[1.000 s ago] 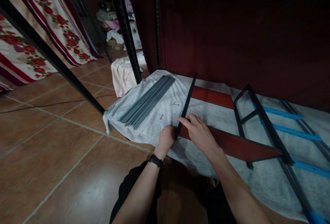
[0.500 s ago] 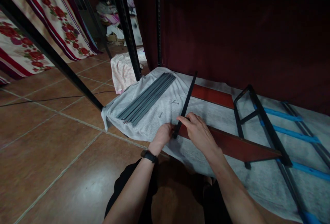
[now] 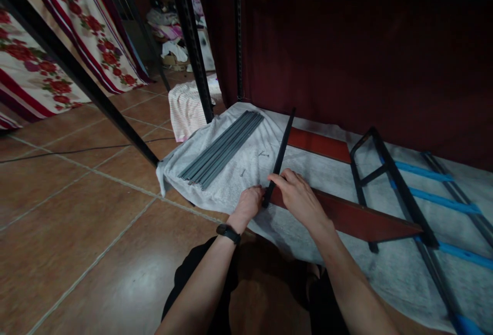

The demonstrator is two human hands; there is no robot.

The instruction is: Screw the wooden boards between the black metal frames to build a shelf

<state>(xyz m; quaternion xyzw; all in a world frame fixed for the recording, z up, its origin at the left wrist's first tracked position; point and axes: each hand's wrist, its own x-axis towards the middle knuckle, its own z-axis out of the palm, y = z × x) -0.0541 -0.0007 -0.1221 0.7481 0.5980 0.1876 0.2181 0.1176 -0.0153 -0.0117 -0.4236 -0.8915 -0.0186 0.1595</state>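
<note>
the left hand [image 3: 249,202] curls closed around the near end of a thin black metal bar [image 3: 280,152], steadying it against the long reddish-brown wooden board [image 3: 346,217]. the right hand [image 3: 298,197] lies flat, fingers pressed together, pinning bar to board. both rest on a grey cloth [image 3: 246,170] on the floor, beside a bundle of grey metal rods [image 3: 223,149].

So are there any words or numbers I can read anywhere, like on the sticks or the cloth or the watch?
None: no words, numbers or signs can be read.
black bar at both hands: no print shows.
grey rods: plain.
red-brown boards: no label shows.
wristband on the left hand: too dark and small to show any.
flowered cloth: only roses and stripes.
</note>
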